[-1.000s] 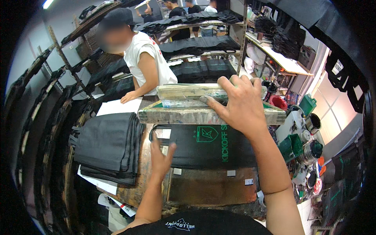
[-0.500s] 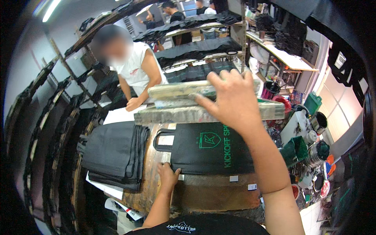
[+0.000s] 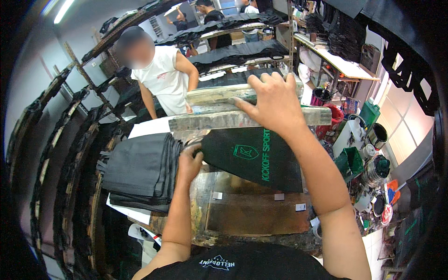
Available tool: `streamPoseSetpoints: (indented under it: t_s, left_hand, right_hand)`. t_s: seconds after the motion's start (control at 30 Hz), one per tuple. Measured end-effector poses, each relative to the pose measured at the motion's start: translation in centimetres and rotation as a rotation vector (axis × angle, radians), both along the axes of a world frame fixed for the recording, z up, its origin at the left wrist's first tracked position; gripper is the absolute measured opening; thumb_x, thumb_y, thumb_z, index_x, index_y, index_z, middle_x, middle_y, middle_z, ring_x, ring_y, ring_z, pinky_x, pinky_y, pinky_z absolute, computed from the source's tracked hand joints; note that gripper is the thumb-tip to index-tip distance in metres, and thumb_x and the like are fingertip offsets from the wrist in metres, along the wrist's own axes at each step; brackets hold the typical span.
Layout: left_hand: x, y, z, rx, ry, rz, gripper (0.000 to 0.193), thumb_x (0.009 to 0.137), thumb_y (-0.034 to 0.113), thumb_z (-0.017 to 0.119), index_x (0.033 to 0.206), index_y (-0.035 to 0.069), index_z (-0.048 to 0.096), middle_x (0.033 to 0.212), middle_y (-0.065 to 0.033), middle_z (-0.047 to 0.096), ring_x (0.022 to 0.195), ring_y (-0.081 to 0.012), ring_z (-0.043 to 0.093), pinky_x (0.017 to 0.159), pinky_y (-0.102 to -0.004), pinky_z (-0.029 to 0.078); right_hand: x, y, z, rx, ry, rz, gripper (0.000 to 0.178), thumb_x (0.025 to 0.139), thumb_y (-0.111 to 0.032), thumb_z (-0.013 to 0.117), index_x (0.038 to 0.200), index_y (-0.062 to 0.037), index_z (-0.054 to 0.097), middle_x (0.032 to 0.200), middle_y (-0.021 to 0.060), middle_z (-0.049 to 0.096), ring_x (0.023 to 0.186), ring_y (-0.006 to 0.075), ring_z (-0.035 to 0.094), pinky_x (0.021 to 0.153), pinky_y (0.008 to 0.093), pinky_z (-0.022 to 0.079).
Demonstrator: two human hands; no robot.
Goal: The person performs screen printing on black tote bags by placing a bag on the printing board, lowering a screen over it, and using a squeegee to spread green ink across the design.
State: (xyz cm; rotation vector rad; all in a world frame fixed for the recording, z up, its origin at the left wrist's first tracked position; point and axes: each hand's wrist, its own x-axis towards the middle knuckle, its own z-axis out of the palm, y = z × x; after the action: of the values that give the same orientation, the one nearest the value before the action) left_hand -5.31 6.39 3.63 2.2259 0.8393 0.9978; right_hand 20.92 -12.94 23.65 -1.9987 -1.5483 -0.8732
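Observation:
A black fabric bag point(image 3: 221, 151) with a green crest and green lettering lies partly raised off the brown printing board point(image 3: 247, 219). My left hand point(image 3: 190, 161) is closed on its left end, by the handle, and that end is lifted and curled. My right hand point(image 3: 277, 100) grips the far side of a worn, paint-stained screen frame point(image 3: 200, 122), holding it tilted up above the bag. The frame hides the far edge of the bag. To the left of my left hand rests a stack of folded black bags point(image 3: 135, 168).
Across the table stands a person in a white sleeveless shirt point(image 3: 161, 74). Drying racks point(image 3: 51, 154) with black bags line the left. Paint cans and tubs point(image 3: 378, 134) crowd the right side. Small white tabs point(image 3: 279, 197) stick to the board.
My left hand has moved up and away from me, taking hold of the bag's left end and lifting it. The near edge has come off the board. The frame is a little higher.

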Motion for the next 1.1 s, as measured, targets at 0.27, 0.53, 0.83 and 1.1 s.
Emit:
streamPoseSetpoints:
  t_s: [0.27,0.53,0.83,1.1]
  left_hand:
    - [-7.5,4.8,9.3,-0.388,-0.075,0.081,0.04,0.09,0.002,0.07,0.13,-0.004,0.071,0.092,-0.0034,0.072,0.066,-0.0087,0.059,0.06,-0.0235,0.049]
    - [-21.7,18.6,5.5,-0.343,-0.071,0.359,0.044,0.091,0.01,0.069,0.134,0.0,0.068,0.109,-0.0103,0.075,0.077,-0.0119,0.064,0.062,-0.0252,0.052]
    - [-27.0,7.9,-2.2,0.081,0.402,0.59,0.07,0.098,0.039,0.071,0.155,0.004,0.049,0.158,-0.0249,0.048,0.146,-0.0414,0.045,0.123,-0.0536,0.029]
    - [-30.4,3.3,-6.3,0.134,0.657,0.536,0.071,0.099,0.049,0.063,0.156,0.009,0.05,0.167,-0.0142,0.039,0.159,-0.0376,0.024,0.129,-0.0602,0.003]
  right_hand:
    - [0.2,-0.1,-0.4,0.002,-0.022,0.001,0.057,0.093,-0.064,0.064,0.108,-0.0093,0.07,0.096,0.0108,0.069,0.098,0.0276,0.063,0.092,0.0486,0.04]
    - [-0.1,0.9,0.3,0.009,-0.01,0.015,0.055,0.091,-0.062,0.065,0.102,-0.009,0.07,0.091,0.0111,0.067,0.095,0.0293,0.062,0.091,0.049,0.04]
    - [-0.2,1.0,0.5,0.006,0.017,0.0,0.051,0.087,-0.056,0.073,0.103,-0.0075,0.068,0.093,0.0128,0.067,0.098,0.0329,0.064,0.092,0.0496,0.04]
    - [-0.6,1.1,0.6,-0.016,0.032,-0.022,0.047,0.086,-0.049,0.074,0.105,-0.0065,0.067,0.094,0.0141,0.068,0.099,0.0338,0.062,0.092,0.0496,0.039]
